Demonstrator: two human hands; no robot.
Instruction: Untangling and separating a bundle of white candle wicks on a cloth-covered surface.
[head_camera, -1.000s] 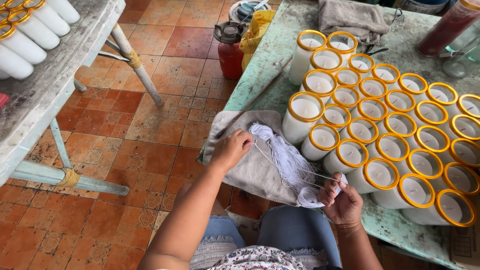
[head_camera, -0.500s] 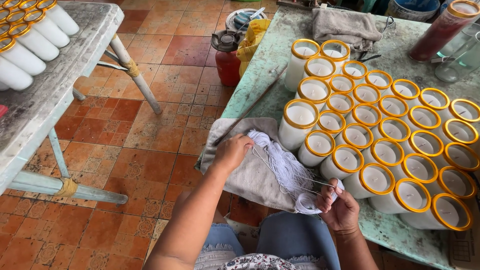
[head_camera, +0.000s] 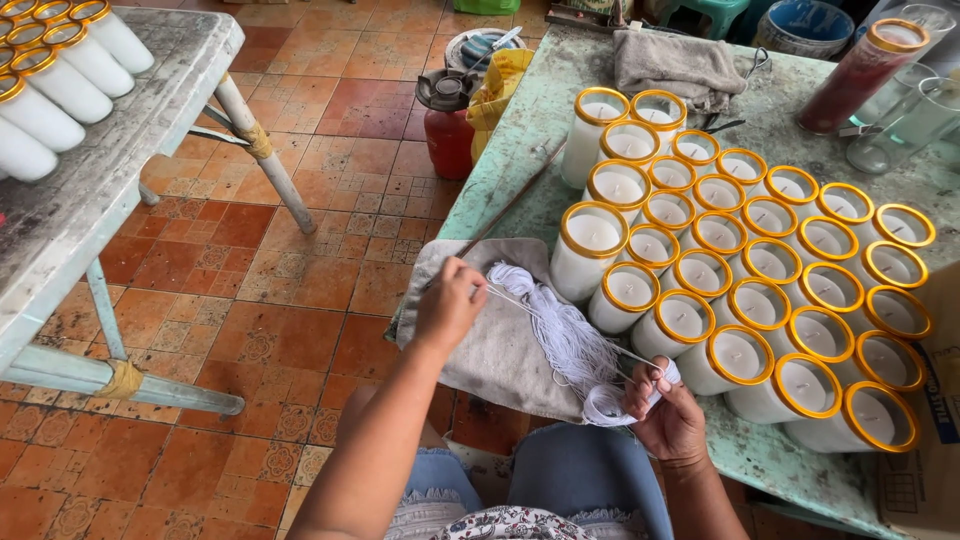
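My left hand (head_camera: 449, 301) pinches the end of a thin white string pulled out from a bundle of white wick strings (head_camera: 558, 334). The bundle lies on a grey cloth (head_camera: 492, 358) at the front edge of a green table (head_camera: 520, 120). My right hand (head_camera: 668, 412) grips the bundle's near end. Just right of both hands stand several white candles in gold-rimmed glass jars (head_camera: 742, 281), packed close together.
A dark red jar candle (head_camera: 856, 73) and clear glasses (head_camera: 912, 118) stand at the table's far right, a folded grey cloth (head_camera: 679, 62) at the back. A thin stick (head_camera: 512, 200) lies near the table's left edge. A red canister (head_camera: 448, 122) stands on the tiled floor. Another table (head_camera: 95, 190) at left holds white candles.
My left hand has drawn a single string out to the left, away from the bundle. My right hand keeps its hold on the bundle's end.
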